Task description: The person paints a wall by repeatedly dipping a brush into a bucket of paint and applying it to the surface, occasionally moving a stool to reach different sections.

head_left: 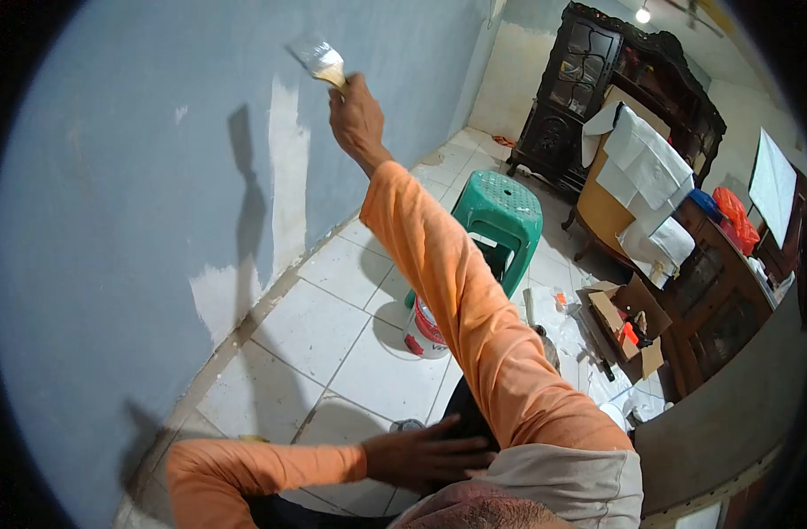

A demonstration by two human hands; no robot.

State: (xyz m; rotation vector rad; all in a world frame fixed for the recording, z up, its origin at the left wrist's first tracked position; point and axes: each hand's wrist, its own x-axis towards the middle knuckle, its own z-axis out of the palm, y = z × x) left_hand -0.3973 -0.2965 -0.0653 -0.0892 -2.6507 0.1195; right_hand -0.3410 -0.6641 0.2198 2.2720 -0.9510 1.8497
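My right hand is raised near the blue-grey wall, closed around the pale handle of a paintbrush. White paint covers the bristles, which point up and left; whether they touch the wall is unclear. Beneath the brush, a white vertical strip runs down the wall, with a lower white patch beside it. My left hand lies over my dark-clothed leg, fingers spread and slightly blurred, holding nothing.
A green plastic stool stands on the white tiled floor, near a paint bucket. An open cardboard box, a dark carved cabinet and a covered chair are on the right.
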